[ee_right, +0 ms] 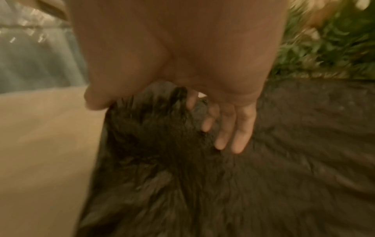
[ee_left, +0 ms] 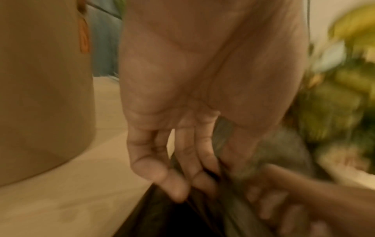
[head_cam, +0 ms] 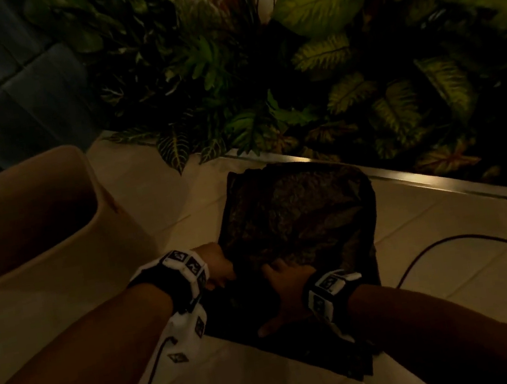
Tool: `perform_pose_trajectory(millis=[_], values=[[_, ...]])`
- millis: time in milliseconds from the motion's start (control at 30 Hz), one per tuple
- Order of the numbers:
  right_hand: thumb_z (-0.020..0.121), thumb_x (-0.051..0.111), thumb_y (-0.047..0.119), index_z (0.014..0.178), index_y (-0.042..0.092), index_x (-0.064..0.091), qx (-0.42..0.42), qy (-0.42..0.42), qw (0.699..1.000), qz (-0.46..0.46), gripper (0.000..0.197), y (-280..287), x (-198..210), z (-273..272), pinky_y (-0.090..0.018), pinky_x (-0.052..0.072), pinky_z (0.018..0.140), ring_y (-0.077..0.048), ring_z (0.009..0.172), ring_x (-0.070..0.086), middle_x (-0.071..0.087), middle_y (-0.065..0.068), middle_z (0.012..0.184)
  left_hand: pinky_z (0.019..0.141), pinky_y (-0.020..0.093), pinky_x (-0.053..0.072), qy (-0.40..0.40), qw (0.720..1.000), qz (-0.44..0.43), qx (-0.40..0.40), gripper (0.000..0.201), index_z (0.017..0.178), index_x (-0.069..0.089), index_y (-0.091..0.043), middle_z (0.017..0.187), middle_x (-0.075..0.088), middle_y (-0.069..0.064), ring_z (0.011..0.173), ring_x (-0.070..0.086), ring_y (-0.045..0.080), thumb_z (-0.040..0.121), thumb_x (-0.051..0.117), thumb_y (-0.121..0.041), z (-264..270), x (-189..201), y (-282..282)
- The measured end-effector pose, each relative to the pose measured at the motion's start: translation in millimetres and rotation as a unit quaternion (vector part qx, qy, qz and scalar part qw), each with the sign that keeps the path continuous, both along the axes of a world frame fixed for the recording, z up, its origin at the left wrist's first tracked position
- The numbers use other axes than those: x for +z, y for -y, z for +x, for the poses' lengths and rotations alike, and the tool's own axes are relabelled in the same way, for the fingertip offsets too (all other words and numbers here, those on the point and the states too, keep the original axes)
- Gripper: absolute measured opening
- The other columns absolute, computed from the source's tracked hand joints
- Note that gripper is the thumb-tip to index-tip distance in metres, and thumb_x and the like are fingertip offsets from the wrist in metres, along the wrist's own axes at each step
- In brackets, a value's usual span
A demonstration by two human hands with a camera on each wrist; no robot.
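Observation:
A dark crinkled plastic bag (head_cam: 298, 211) lies partly spread on the pale tiled floor (head_cam: 432, 231). My left hand (head_cam: 220, 267) is at the bag's near left edge. In the left wrist view the left hand (ee_left: 192, 181) has its fingers curled, pinching a fold of the bag (ee_left: 222, 134) against the thumb. My right hand (head_cam: 286, 277) rests flat on the bag just right of the left one. In the right wrist view the right hand (ee_right: 229, 128) lies on the bag (ee_right: 202, 192), fingers straight, thumb spread wide. Both wrist views are blurred.
A tall beige bin (head_cam: 53, 228) stands open on the floor to the left, close to my left arm. Dense leafy plants (head_cam: 360, 77) fill a bed behind a metal edging strip (head_cam: 441, 183). A black cable (head_cam: 450, 243) curves across the tiles on the right.

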State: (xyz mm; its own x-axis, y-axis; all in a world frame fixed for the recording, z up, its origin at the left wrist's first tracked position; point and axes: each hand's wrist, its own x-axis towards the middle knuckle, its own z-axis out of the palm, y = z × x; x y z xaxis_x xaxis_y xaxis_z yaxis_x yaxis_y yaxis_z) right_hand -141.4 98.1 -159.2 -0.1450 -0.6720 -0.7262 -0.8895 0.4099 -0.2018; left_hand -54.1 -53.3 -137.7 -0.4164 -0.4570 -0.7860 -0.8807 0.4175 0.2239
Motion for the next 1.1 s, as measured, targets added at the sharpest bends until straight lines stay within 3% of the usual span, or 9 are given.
perform_pose_trajectory(millis=[100, 167, 333, 467, 567, 700, 933, 1033, 1100], values=[[0.065, 0.058, 0.076, 0.149, 0.028, 0.008, -0.030, -0.011, 0.997, -0.066, 0.109, 16.8, 10.8, 0.2, -0.052, 0.034, 0.108, -0.039, 0.135, 0.033, 0.023, -0.009, 0.151, 0.047, 0.017, 0.045, -0.075, 0.997, -0.002, 0.027, 0.022, 0.070, 0.051, -0.014, 0.066, 0.054, 0.000, 0.054, 0.053, 0.011, 0.090, 0.056, -0.020, -2.2, 27.1, 0.8], [0.079, 0.057, 0.059, 0.142, 0.020, 0.032, -0.022, 0.007, 0.991, -0.133, 0.078, 29.9, 28.3, -0.7, -0.044, 0.042, 0.103, -0.035, 0.125, 0.047, 0.044, -0.009, 0.139, 0.042, 0.015, 0.042, -0.139, 0.989, -0.014, 0.049, 0.021, 0.076, 0.054, -0.012, 0.067, 0.052, 0.000, 0.056, 0.051, 0.011, 0.094, 0.051, -0.021, 3.1, 45.8, 0.8], [0.086, 0.062, 0.035, 0.090, 0.018, 0.057, -0.046, 0.079, 0.959, -0.268, 0.019, 45.8, 80.3, -3.4, -0.031, 0.048, 0.078, -0.023, 0.093, 0.060, 0.064, -0.005, 0.098, 0.050, 0.024, 0.041, -0.285, 0.952, -0.006, 0.109, 0.023, 0.076, 0.053, -0.019, 0.073, 0.052, 0.006, 0.059, 0.050, 0.016, 0.095, 0.050, -0.031, 36.6, 86.1, 5.9], [0.077, 0.075, 0.034, 0.069, 0.026, 0.052, -0.136, 0.149, 0.916, -0.347, 0.025, 46.1, 97.3, -13.6, -0.024, 0.039, 0.068, -0.009, 0.071, 0.053, 0.055, 0.010, 0.070, 0.059, 0.028, 0.051, -0.343, 0.925, 0.091, 0.133, 0.010, 0.086, 0.061, -0.012, 0.080, 0.064, 0.007, 0.064, 0.064, 0.017, 0.086, 0.066, -0.021, 50.9, 113.5, 11.6], [0.069, 0.082, 0.030, 0.060, 0.026, 0.053, -0.191, 0.249, 0.883, -0.350, 0.031, 48.0, 116.8, -18.0, -0.023, 0.044, 0.060, -0.002, 0.059, 0.050, 0.052, 0.012, 0.060, 0.079, 0.033, 0.056, -0.351, 0.929, 0.071, 0.092, 0.052, 0.113, 0.061, -0.001, 0.092, 0.071, 0.009, 0.086, 0.070, 0.025, 0.069, 0.082, -0.017, 57.5, 133.3, 25.9], [0.079, 0.074, 0.022, 0.063, 0.020, 0.060, -0.220, 0.322, 0.846, -0.364, 0.022, 52.3, 155.9, -30.6, -0.017, 0.047, 0.045, 0.004, 0.050, 0.056, 0.058, 0.012, 0.051, 0.081, 0.034, 0.053, -0.381, 0.923, 0.028, 0.037, 0.043, 0.099, 0.072, -0.010, 0.095, 0.074, 0.014, 0.091, 0.070, 0.022, 0.061, 0.086, -0.025, 61.6, 165.1, 36.1], [0.086, 0.066, 0.020, 0.068, 0.015, 0.055, -0.283, 0.392, 0.766, -0.424, 0.021, 61.4, 188.1, -35.7, -0.032, 0.056, 0.052, -0.013, 0.055, 0.065, 0.059, 0.002, 0.058, 0.053, 0.019, 0.041, -0.435, 0.896, -0.045, 0.077, 0.014, 0.083, 0.073, -0.005, 0.063, 0.063, 0.006, 0.053, 0.054, 0.007, 0.082, 0.070, -0.019, 68.2, 180.2, 40.5], [0.086, 0.066, 0.025, 0.073, 0.021, 0.054, -0.216, 0.335, 0.798, -0.452, 0.018, 67.6, 195.4, -25.0, -0.034, 0.052, 0.061, -0.016, 0.071, 0.060, 0.058, -0.001, 0.074, 0.069, 0.017, 0.049, -0.496, 0.864, -0.026, 0.087, 0.011, 0.094, 0.071, -0.003, 0.078, 0.070, 0.002, 0.069, 0.063, 0.000, 0.085, 0.064, -0.003, 63.8, 188.6, 39.8], [0.082, 0.069, 0.030, 0.091, 0.023, 0.055, -0.203, 0.332, 0.803, -0.451, 0.018, 69.5, 204.7, -15.5, -0.034, 0.050, 0.067, -0.016, 0.077, 0.058, 0.058, -0.004, 0.093, 0.083, 0.030, 0.049, -0.528, 0.843, -0.014, 0.103, 0.015, 0.096, 0.068, 0.006, 0.095, 0.070, 0.021, 0.087, 0.063, 0.016, 0.084, 0.064, -0.001, 64.3, 198.4, 38.9]])
